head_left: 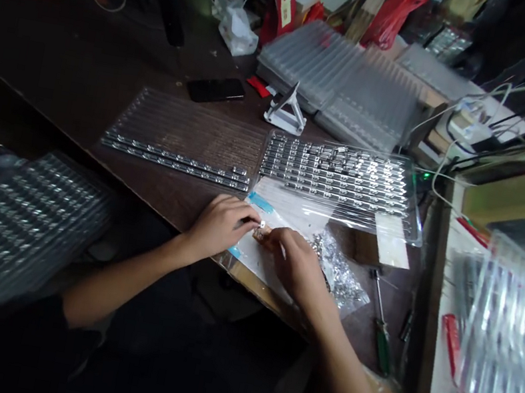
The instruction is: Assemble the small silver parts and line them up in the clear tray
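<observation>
My left hand (223, 225) is closed in a pinch at a small metal part (262, 225), just over the white work sheet (286, 204) at the desk's front edge. Beside it, my right hand (296, 260) has its fingers curled down by a small brownish block (262, 234); what they grip is hidden. Past my hands lies a clear ribbed tray (414, 227) with rows of small metal parts. To its left, another clear tray (189, 122) has parts only in its nearest rows. A plastic bag of tiny metal pieces (343, 275) lies against my right hand's far side.
A green-handled screwdriver (382, 346) lies at the right. Farther back are a black phone (216, 89), a white stand (285, 116) and stacked clear trays (316, 64). Filled trays (18, 228) sit low at the left; more trays (513, 356) stand at the far right near cables.
</observation>
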`<control>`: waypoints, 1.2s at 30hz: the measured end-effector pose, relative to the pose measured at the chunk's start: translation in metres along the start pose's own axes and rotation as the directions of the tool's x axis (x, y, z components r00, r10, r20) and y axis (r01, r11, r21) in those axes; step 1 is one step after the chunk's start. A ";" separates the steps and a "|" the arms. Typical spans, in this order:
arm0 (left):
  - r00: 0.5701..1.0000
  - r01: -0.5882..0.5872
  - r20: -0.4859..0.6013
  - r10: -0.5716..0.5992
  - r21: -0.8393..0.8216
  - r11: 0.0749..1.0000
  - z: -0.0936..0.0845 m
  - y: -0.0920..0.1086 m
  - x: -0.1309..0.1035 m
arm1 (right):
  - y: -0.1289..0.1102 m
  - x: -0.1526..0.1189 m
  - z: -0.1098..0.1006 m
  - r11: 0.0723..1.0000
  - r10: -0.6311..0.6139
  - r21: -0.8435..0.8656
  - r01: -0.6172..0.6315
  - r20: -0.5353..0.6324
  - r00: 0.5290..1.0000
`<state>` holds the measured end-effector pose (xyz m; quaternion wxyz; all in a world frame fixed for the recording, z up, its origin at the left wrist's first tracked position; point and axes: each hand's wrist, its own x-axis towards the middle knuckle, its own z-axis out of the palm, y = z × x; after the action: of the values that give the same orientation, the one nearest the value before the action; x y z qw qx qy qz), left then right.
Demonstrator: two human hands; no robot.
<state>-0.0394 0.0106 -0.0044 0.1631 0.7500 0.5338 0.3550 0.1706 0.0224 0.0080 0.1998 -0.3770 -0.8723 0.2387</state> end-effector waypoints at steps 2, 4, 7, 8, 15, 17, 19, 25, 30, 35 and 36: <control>0.997 -0.036 0.076 0.031 0.067 0.997 0.000 0.000 -0.002 | -0.005 0.001 0.002 0.992 -0.031 -0.118 0.036 0.044 0.999; 0.994 -0.051 0.102 0.043 0.084 0.995 0.000 0.001 -0.002 | -0.010 0.002 0.001 0.987 -0.037 -0.152 0.049 0.080 0.996; 0.997 -0.017 0.073 0.013 0.056 0.998 0.001 0.004 0.000 | -0.010 0.002 -0.006 0.996 -0.005 -0.085 0.010 0.068 0.998; 0.998 -0.008 0.060 0.006 0.041 0.999 0.002 0.006 0.001 | -0.007 0.001 -0.011 0.998 0.013 -0.062 -0.010 0.049 0.999; 0.993 -0.104 0.044 0.105 -0.032 0.994 0.017 0.026 0.007 | 0.017 -0.017 -0.048 0.973 0.201 -0.152 -0.175 0.177 0.963; 0.992 -0.114 0.056 0.116 -0.041 0.993 0.021 0.029 0.008 | 0.017 -0.019 -0.049 0.970 0.217 -0.163 -0.182 0.226 0.950; 0.991 -0.109 0.074 0.112 -0.044 0.993 0.023 0.030 0.008 | 0.015 -0.019 -0.048 0.971 0.211 -0.165 -0.174 0.243 0.947; 0.992 -0.053 0.116 0.055 -0.024 0.998 0.025 0.030 0.008 | 0.012 -0.021 -0.047 0.975 0.199 -0.140 -0.172 0.214 0.956; 0.992 -0.018 0.123 0.021 -0.025 1.000 0.028 0.027 0.009 | 0.017 -0.022 -0.048 0.971 0.238 -0.044 -0.235 0.103 0.966; 0.993 -0.025 0.116 0.030 -0.041 0.999 0.028 0.026 0.008 | 0.024 -0.017 -0.042 0.980 0.199 -0.024 -0.200 -0.025 0.980; 0.993 -0.038 0.108 0.044 -0.058 0.998 0.027 0.027 0.008 | 0.023 -0.015 -0.039 0.979 0.200 -0.027 -0.201 -0.042 0.979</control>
<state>-0.0009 0.0114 -0.0034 0.2056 0.7743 0.4985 0.3313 0.2144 0.0354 0.0239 0.1857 -0.4705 -0.8295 0.2367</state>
